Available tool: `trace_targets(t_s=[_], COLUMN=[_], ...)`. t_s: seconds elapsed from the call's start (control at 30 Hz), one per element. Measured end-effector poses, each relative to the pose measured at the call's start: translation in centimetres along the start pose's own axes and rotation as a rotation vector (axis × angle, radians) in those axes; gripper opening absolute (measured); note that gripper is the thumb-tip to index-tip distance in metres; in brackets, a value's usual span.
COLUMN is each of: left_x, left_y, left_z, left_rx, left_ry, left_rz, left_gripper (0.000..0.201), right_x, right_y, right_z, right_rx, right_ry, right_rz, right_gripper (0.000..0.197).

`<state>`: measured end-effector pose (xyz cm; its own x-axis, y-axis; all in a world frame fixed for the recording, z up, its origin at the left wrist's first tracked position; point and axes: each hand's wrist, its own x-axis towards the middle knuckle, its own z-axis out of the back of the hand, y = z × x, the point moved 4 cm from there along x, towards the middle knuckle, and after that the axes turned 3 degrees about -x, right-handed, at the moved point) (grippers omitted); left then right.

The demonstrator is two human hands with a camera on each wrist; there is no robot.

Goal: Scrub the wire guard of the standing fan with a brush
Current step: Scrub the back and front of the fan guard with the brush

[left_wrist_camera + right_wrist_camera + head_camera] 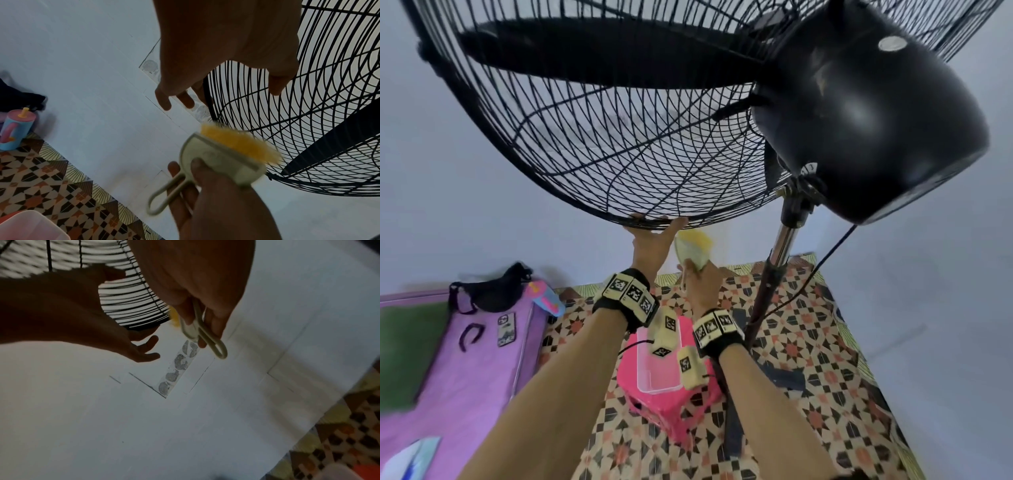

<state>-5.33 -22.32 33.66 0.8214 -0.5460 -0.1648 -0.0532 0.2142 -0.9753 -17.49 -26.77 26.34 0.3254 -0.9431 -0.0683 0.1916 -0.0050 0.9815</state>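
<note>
The fan's black wire guard (599,144) fills the top of the head view, with the motor housing (866,113) at the right. My left hand (655,228) reaches up, its straight fingers (164,100) touching the guard's bottom rim (209,100) and the thumb spread apart on the wires. My right hand (697,274) grips the looped handle (207,339) of a cream brush (222,160). Its yellow bristles (238,144) point up at the guard's lowest wires, right beside the left hand. The brush is blurred, so contact is unclear.
The fan's pole (780,253) and black cord (822,267) run down at the right. Below my wrists, a pink stool (688,411) carries a clear tub (659,373). A purple mat (476,377) with a phone (506,329) and a black bag (489,291) lies left. A white wall (92,65) stands behind.
</note>
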Motion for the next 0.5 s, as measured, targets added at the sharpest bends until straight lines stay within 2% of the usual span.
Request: trace_targets(t_s=[0.07,0.2,0.27,0.37,0.5], left_x=[0.0,0.1,0.2,0.1,0.0], left_y=[-0.2,-0.1,0.1,0.5,0.0], left_z=[0.1,0.1,-0.1,-0.1,-0.1], left_rx=[0.005,0.012,0.0,0.0,-0.003], left_ry=[-0.003,-0.001,-0.011,-0.031,-0.038], left_rz=[-0.015,-0.014,-0.02,-0.007,-0.01], left_gripper=[0.143,0.136,0.136,0.131,0.123], right_x=[1.0,-2.6,-3.9,-2.0,1.8], right_y=[0.2,0.1,0.3,0.1,0.2], right_z=[-0.4,1.5,2.3,1.5,-0.2], right_rx=[-0.035,0.056,0.087,-0.107,-0.097], right_ry=[-0.007,-0.204,-0.181,-0.113,-0.019], right_rz=[0.011,0.058,0.103,0.095,0.037], right_gripper=[0.018,0.018,0.02,0.032,0.013])
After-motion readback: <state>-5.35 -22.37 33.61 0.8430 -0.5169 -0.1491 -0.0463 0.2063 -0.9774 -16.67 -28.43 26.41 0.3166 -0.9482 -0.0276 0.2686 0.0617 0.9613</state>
